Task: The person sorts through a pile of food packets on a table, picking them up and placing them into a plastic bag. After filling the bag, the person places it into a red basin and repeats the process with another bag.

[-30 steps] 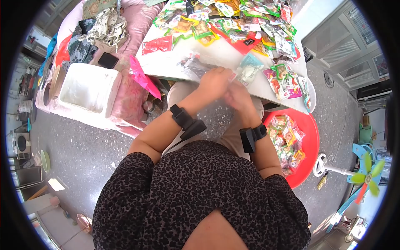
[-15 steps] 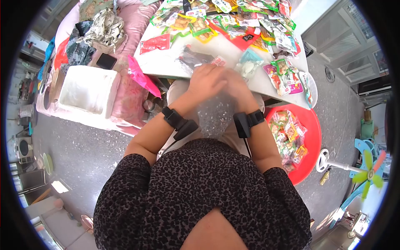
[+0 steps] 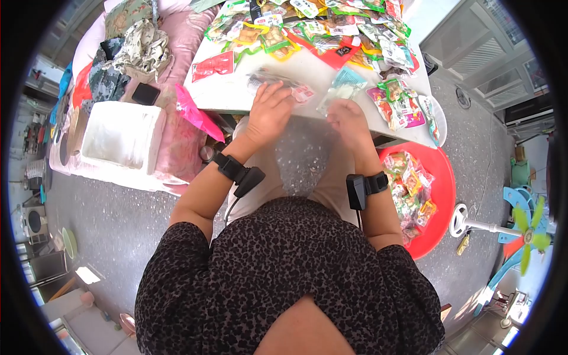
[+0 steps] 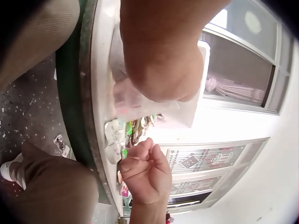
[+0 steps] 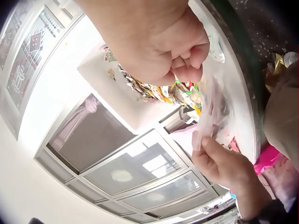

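My left hand (image 3: 271,115) is at the table's near edge, over a clear plastic bag (image 3: 302,93) with red print. In the right wrist view the left thumb and fingers pinch the edge of this clear bag (image 5: 211,112), which stands up from the table. To the right, separate from the left hand, is my right hand (image 3: 352,124), slightly blurred. Its fingers are curled toward the palm in both wrist views, with nothing visible between them. Just beyond it on the table lies another clear packet (image 3: 343,89) with a light blue top.
Many colourful snack packets (image 3: 331,29) cover the far part of the white table (image 3: 236,94). A red packet (image 3: 213,66) lies at left, several packets (image 3: 397,103) at right. A red basin (image 3: 442,195) of packets stands lower right. A white foam box (image 3: 121,133) sits on the pink bedding.
The hands were together over the near table edge and have moved apart, left hand to the left, right hand to the right. The red-printed clear bag lies by the left hand.
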